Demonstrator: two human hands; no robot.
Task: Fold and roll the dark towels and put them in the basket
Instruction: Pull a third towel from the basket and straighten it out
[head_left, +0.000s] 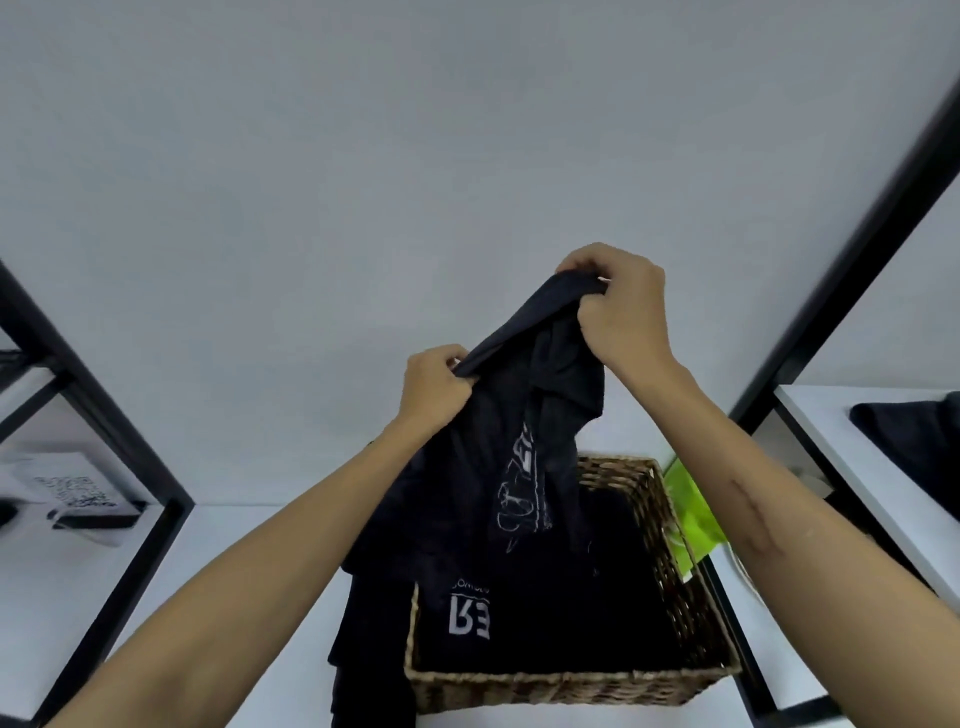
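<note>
Both hands, left hand (435, 387) and right hand (621, 306), pinch a dark printed towel (524, 415) up over the wicker basket (571, 686).

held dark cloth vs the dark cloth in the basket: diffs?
The held dark cloth hangs bunched from the left hand and right hand; the cloth in the wicker basket lies flat.
The held one is above the basket; the other is inside it.
Both carry pale print.

Before you, the white surface (260, 597) carries a woven wicker basket (670, 545), with a bright green bag (691, 514) just beside its right wall.
</note>
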